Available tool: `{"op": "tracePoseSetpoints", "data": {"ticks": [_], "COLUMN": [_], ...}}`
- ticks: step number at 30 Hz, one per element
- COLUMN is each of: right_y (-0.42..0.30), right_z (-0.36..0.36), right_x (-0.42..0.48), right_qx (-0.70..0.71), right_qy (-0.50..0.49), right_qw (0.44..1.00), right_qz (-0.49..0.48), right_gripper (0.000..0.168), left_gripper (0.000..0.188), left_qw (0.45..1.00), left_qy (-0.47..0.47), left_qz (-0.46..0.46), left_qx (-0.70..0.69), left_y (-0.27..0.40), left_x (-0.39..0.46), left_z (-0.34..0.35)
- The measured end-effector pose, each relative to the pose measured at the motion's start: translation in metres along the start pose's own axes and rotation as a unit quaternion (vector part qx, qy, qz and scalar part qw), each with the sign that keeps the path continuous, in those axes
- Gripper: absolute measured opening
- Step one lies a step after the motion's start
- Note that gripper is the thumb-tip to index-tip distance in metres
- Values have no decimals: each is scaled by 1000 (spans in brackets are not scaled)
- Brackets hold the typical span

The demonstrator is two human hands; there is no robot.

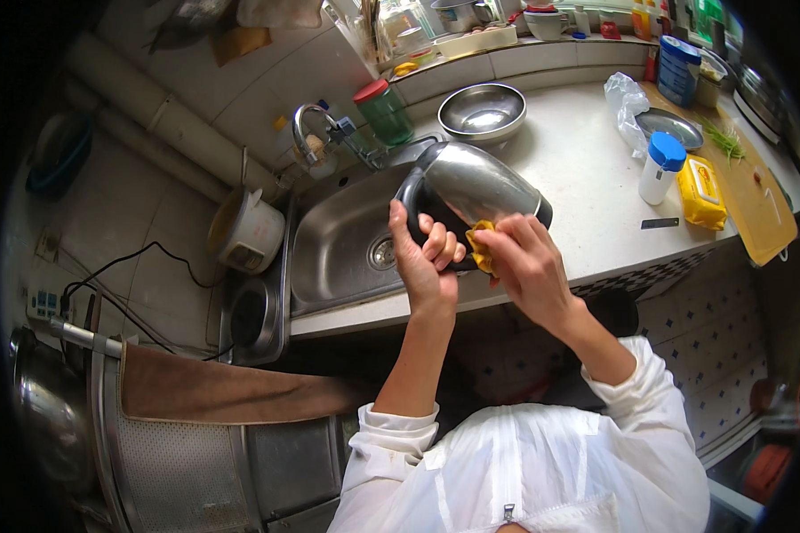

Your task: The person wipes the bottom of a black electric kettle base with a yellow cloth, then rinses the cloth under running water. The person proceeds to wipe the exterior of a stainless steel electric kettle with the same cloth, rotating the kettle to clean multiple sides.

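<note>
A stainless steel electric kettle (477, 180) with black trim is held tilted on its side over the right edge of the sink (333, 233) and the counter. My left hand (428, 256) is wrapped around its black handle (410, 196). Pinched in the fingers of my right hand (530, 270) is a yellow cloth (482, 248), pressed against the kettle's lower side close to the handle. The fingers cover part of the cloth.
A steel bowl (482, 112) stands behind the kettle, beside a green jar with a red lid (385, 114). The faucet (307, 136) arches over the sink's back left. Rightward on the counter are a blue-lidded bottle (661, 168), yellow wipes pack (701, 193) and cutting board (763, 206).
</note>
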State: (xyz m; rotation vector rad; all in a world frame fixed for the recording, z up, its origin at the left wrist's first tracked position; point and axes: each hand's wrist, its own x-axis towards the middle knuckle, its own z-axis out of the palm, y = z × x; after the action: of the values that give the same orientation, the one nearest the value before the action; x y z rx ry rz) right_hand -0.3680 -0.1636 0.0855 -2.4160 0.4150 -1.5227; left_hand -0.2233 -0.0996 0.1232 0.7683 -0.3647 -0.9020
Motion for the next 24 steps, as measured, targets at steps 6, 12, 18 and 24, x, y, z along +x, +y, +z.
{"op": "tracePoseSetpoints", "data": {"ticks": [6,12,18,24], "right_y": [-4,35,86,38], "right_z": [5,17,8,1], "right_x": [-8,32,51,21], "right_qx": [1,37,123,143], "right_qy": [45,79,18,53], "right_qw": [999,985,972,971], "right_qz": [11,150,200,184], "right_gripper": [13,8,8,29], "left_gripper": [57,56,58,60], "left_qw": [1000,998,997,999], "left_qy": [10,18,15,8], "left_qz": [8,41,52,42], "left_qx": [-20,-49,-46,9], "left_y": [-9,-14,-23,-24], "left_x": [-22,-38,-41,-54], "left_z": [-12,-20,-26,-35]}}
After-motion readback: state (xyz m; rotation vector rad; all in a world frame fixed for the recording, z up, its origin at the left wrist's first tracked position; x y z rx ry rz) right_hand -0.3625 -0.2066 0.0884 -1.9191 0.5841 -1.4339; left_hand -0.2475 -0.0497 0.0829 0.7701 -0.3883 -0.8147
